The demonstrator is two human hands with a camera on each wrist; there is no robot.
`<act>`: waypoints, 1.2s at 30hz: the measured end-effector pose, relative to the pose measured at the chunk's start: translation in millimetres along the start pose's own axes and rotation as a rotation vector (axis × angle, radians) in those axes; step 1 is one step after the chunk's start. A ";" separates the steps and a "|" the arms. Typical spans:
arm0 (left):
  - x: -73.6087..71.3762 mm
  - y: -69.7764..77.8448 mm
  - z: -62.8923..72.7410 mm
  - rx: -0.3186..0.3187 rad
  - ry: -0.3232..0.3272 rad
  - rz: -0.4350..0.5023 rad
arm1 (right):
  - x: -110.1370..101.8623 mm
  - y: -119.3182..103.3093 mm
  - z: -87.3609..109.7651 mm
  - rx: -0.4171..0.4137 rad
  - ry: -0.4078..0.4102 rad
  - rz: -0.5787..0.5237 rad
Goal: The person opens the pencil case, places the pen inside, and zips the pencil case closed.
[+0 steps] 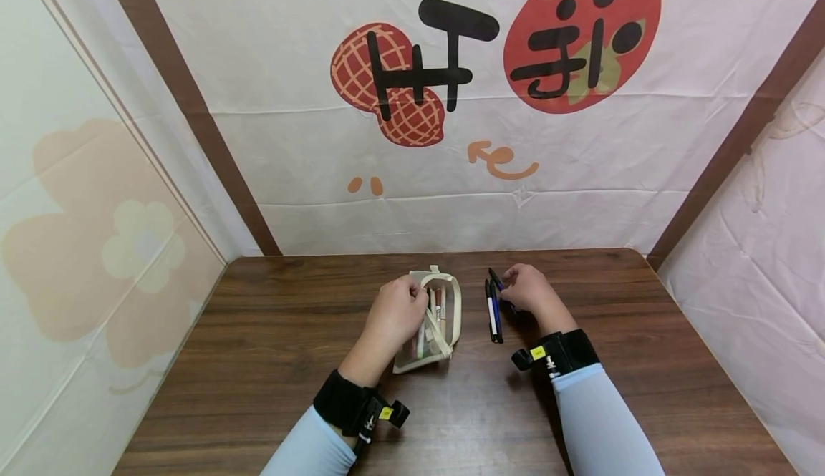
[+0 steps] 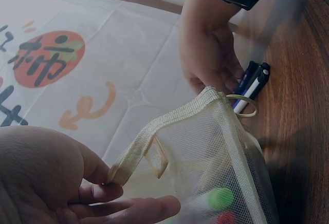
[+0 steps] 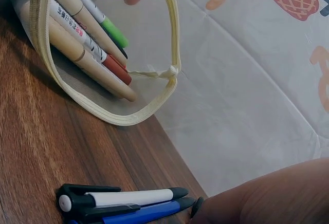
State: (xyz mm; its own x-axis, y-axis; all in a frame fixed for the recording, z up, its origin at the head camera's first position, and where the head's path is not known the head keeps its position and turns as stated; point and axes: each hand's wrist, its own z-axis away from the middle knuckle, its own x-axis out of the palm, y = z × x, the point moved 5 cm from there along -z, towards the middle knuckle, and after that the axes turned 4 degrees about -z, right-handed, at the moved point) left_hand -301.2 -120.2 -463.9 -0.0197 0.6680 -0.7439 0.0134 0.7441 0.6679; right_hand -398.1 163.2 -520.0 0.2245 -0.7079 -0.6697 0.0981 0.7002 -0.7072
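Note:
A cream mesh pencil case (image 1: 417, 361) lies on the table with its zipped mouth open. My left hand (image 1: 397, 309) pinches the edge of that mouth between thumb and fingers, as the left wrist view shows. Inside are several pens and markers (image 3: 95, 47), among them one with a green cap and one with a red-brown cap. To the right of the case, a white pen (image 3: 133, 197) and a blue pen (image 3: 146, 212) lie side by side. My right hand (image 1: 530, 291) is just beyond them, its fingertips pinching a dark pen (image 1: 495, 278); the fingers partly hide it.
The dark wood table (image 1: 258, 390) has its far edge against a white printed curtain (image 1: 290, 161). More fabric hangs at the left and right sides. A black strap with a small camera (image 1: 557, 353) sits on each wrist.

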 end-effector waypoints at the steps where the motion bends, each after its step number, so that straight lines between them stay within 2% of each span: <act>1: 0.0 -0.1 0.0 0.000 0.001 -0.001 | -0.4 -0.3 0.8 0.001 -0.002 0.009; 8: 0.1 0.7 0.0 -0.002 0.002 0.000 | -4.9 -1.2 6.4 0.012 -0.018 0.111; 14: 1.6 0.5 -0.8 -0.007 -0.004 0.005 | -4.6 -3.2 5.7 -0.011 0.035 0.238; 18: 1.2 0.9 -0.4 -0.009 -0.008 0.008 | -3.0 -4.0 4.0 -0.014 0.051 0.266; 28: 1.5 0.9 -0.1 -0.001 -0.001 0.014 | -1.8 -4.2 1.7 -0.008 0.024 0.270; 32: 1.0 1.9 0.5 0.002 0.001 0.016 | -3.7 -3.5 0.5 0.025 0.010 0.232; 36: 1.1 2.0 1.0 0.001 -0.001 0.016 | -5.7 -5.0 -1.3 0.003 0.011 0.173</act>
State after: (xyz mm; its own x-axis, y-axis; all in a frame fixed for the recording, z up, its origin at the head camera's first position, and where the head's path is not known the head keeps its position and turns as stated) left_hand -300.1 -118.0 -463.3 -0.0182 0.6798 -0.7332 0.0143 0.7334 0.6796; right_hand -401.2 163.7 -513.0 0.2274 -0.5780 -0.7837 0.0621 0.8118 -0.5807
